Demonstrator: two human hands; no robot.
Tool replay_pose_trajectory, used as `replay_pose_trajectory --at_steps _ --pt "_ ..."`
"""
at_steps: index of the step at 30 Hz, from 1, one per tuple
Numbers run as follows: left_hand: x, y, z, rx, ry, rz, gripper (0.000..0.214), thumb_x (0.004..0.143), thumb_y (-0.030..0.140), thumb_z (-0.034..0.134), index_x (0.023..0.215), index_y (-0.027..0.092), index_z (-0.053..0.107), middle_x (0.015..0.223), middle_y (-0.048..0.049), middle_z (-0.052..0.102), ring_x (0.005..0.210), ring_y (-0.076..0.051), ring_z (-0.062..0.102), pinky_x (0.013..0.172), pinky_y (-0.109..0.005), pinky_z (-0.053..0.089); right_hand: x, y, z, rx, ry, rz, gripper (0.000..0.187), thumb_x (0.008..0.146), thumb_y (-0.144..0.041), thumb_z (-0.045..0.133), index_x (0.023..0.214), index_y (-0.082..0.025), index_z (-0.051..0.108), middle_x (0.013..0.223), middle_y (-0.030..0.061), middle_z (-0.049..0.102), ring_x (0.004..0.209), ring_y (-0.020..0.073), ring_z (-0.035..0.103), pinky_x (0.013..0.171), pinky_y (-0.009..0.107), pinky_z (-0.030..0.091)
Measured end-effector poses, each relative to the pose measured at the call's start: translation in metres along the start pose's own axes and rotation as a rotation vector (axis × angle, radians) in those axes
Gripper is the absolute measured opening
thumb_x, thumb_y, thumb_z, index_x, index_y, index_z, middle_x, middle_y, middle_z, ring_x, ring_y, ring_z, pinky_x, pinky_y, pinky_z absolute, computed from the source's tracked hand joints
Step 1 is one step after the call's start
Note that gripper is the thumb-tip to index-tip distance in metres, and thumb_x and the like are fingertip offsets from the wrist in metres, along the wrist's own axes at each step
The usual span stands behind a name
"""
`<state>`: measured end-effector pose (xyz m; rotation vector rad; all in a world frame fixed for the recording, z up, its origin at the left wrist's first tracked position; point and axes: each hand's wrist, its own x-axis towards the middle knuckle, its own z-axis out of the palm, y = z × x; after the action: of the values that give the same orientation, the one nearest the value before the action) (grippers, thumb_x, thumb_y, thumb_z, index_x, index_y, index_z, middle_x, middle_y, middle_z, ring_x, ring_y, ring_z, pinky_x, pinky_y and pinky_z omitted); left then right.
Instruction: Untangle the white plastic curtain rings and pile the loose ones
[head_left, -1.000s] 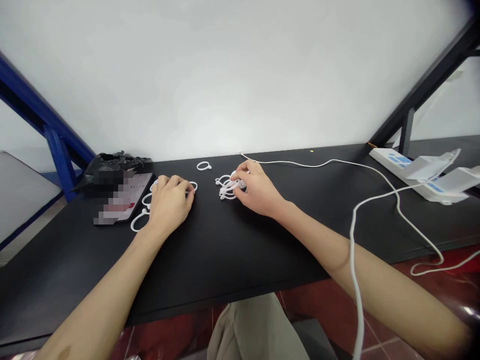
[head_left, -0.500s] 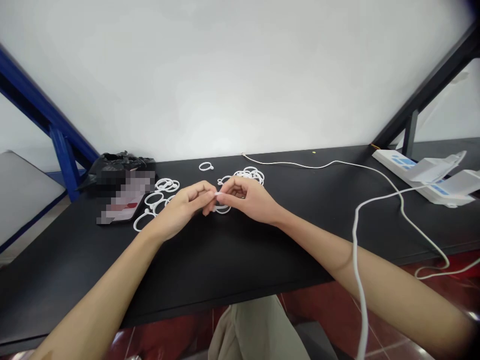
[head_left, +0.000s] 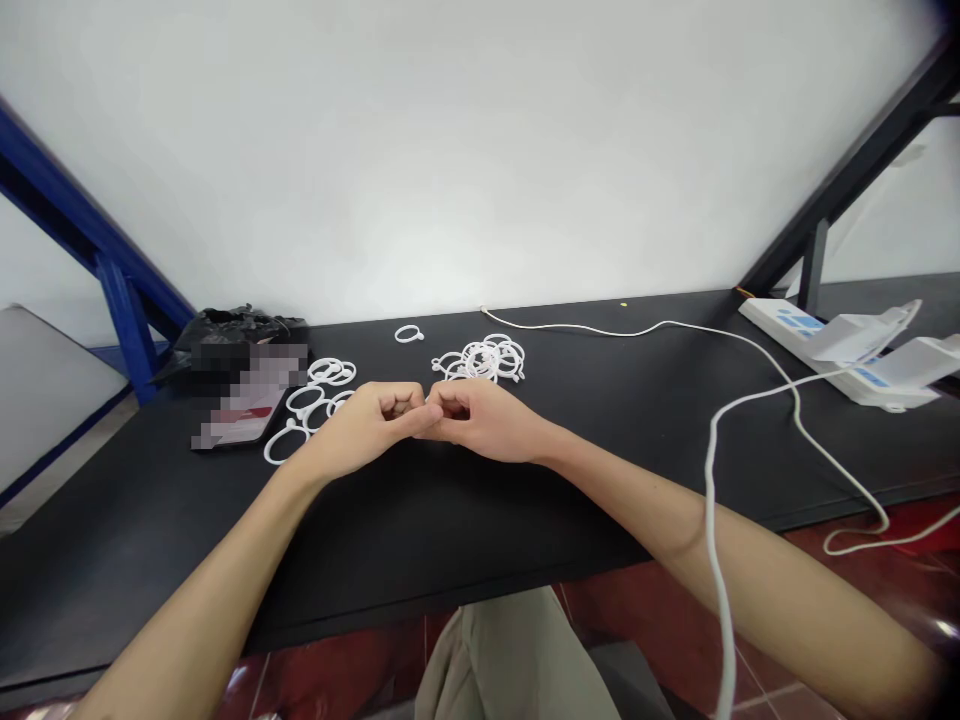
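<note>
My left hand [head_left: 371, 421] and my right hand [head_left: 480, 424] meet knuckle to knuckle above the black table [head_left: 465, 520], both with fingers curled tight. A small white piece shows between the fingertips; most of it is hidden. Behind my right hand lies a heap of white plastic rings [head_left: 486, 359]. Several more white rings [head_left: 311, 398] lie spread to the left of my left hand. One single ring [head_left: 408, 334] lies farther back.
A phone [head_left: 244, 410] and a black crumpled bag [head_left: 225, 330] sit at the left. A white cable [head_left: 712, 430] runs across the table and down past my right arm. A white power strip [head_left: 795, 325] with chargers stands at the right. A white wall rises behind.
Both hands left the two ring piles and came together at the middle of the table. Their fingers have curled in tighter than half a second ago.
</note>
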<state>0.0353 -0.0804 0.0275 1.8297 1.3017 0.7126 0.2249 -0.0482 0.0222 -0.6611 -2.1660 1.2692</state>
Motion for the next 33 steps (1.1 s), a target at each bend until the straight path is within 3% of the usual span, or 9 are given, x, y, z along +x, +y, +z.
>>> replay_pose_trajectory --at_steps 2,5,8,13,16,20,25,29,33 --pt "0.0 0.0 -0.002 -0.017 0.048 0.018 0.034 0.087 0.049 0.057 0.07 0.019 0.054 0.062 0.0037 0.049 0.058 -0.011 0.042 0.055 -0.024 0.033 0.0 0.002 -0.001 -0.023 0.024 -0.009 0.026 0.085 -0.037 0.066 0.073 -0.017 0.056 0.065 -0.0052 0.054 0.059 0.008 0.045 0.059 0.023 0.035" --pt "0.006 -0.006 -0.005 -0.019 0.276 0.05 0.033 0.091 0.049 0.049 0.102 0.022 0.064 0.091 -0.0019 0.069 0.073 -0.015 0.057 0.069 -0.028 0.046 0.001 0.008 -0.004 -0.212 0.168 -0.081 0.02 0.089 -0.035 0.063 0.079 -0.018 0.06 0.072 -0.0028 0.059 0.064 0.0093 0.049 0.065 0.024 0.039" --pt "0.021 -0.019 -0.009 0.306 0.493 0.006 0.036 0.092 0.043 0.046 0.114 0.02 0.064 0.106 -0.0069 0.071 0.087 -0.023 0.06 0.081 -0.036 0.048 0.002 0.015 -0.009 -0.54 0.294 -0.149 0.016 0.092 -0.03 0.062 0.084 -0.017 0.063 0.089 0.0028 0.062 0.081 0.013 0.054 0.073 0.026 0.041" --pt "0.057 -0.037 -0.006 1.037 0.46 -0.061 0.043 0.091 0.026 0.038 0.122 0.01 0.063 0.12 -0.0175 0.066 0.113 -0.038 0.051 0.09 -0.049 0.043 0.002 0.023 -0.014 -0.78 0.262 -0.095 0.013 0.093 -0.027 0.059 0.095 -0.017 0.067 0.106 0.0079 0.06 0.097 0.0185 0.053 0.072 0.028 0.042" --pt "0.078 -0.04 -0.001 1.13 0.441 -0.107 0.044 0.092 0.027 0.038 0.124 0.009 0.062 0.127 -0.0197 0.061 0.117 -0.04 0.048 0.09 -0.049 0.042 0.0 0.025 -0.013 -0.793 0.257 -0.115 0.015 0.092 -0.029 0.061 0.098 -0.017 0.068 0.106 0.0083 0.059 0.099 0.0199 0.052 0.076 0.03 0.044" --pt "0.095 -0.038 -0.002 1.145 0.422 -0.141 0.037 0.092 0.03 0.039 0.102 0.011 0.07 0.115 -0.021 0.066 0.116 -0.04 0.048 0.09 -0.049 0.04 -0.001 0.027 -0.014 -0.768 0.245 -0.159 0.017 0.09 -0.032 0.065 0.1 -0.018 0.068 0.104 0.0078 0.06 0.096 0.02 0.051 0.08 0.032 0.045" --pt "0.072 -0.019 -0.011 0.796 0.447 -0.062 0.027 0.092 0.03 0.041 0.097 0.015 0.063 0.099 -0.0157 0.07 0.097 -0.032 0.059 0.082 -0.042 0.043 -0.002 0.024 -0.015 -0.694 0.276 -0.176 0.025 0.091 -0.034 0.063 0.109 -0.017 0.065 0.109 0.009 0.06 0.101 0.0207 0.055 0.086 0.034 0.048" --pt "0.03 -0.001 -0.006 0.134 0.246 0.078 0.023 0.094 0.044 0.048 0.092 0.022 0.056 0.077 0.0002 0.063 0.069 -0.017 0.056 0.069 -0.029 0.043 -0.003 0.014 -0.008 -0.476 0.376 -0.181 0.043 0.093 -0.04 0.058 0.13 -0.019 0.051 0.127 0.0103 0.056 0.1 0.0181 0.06 0.086 0.034 0.05" --pt "0.006 0.004 0.006 -0.241 0.156 0.129 0.029 0.094 0.041 0.053 0.074 0.02 0.054 0.068 0.0019 0.052 0.068 -0.014 0.051 0.067 -0.027 0.041 -0.003 0.009 -0.001 -0.159 0.358 -0.149 0.041 0.094 -0.043 0.054 0.129 -0.022 0.05 0.119 0.0072 0.064 0.082 0.0132 0.062 0.079 0.032 0.051"
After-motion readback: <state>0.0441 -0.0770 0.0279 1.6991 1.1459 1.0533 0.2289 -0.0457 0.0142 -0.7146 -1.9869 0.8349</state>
